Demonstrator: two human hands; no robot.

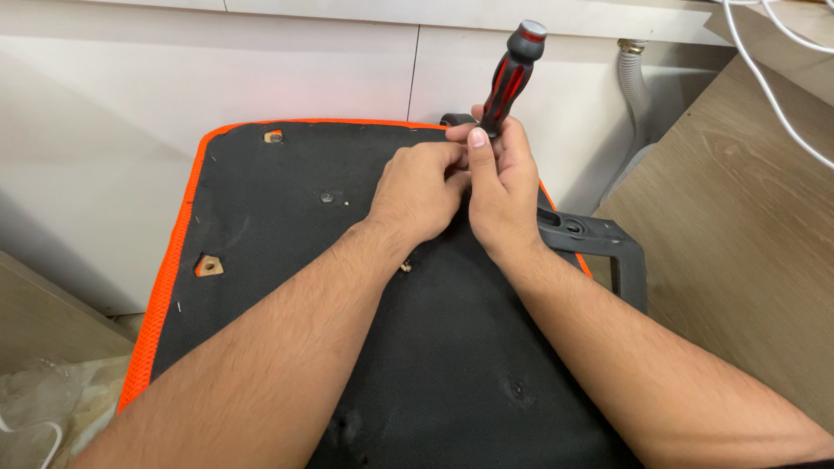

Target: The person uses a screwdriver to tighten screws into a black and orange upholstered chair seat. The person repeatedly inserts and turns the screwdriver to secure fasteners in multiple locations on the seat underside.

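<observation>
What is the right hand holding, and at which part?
The right hand holds a screwdriver at the lower end of its black-and-red handle.

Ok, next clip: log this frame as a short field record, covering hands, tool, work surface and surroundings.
right hand: grips a screwdriver low on its handle, handle pointing up
left hand: fingertips meet the right hand at the tool's lower end; tip hidden
work surface: black padded panel with orange mesh edge, several screw holes
beside panel: dark plastic armrest on the right
surroundings: white wall, wooden boards, white cables
</observation>
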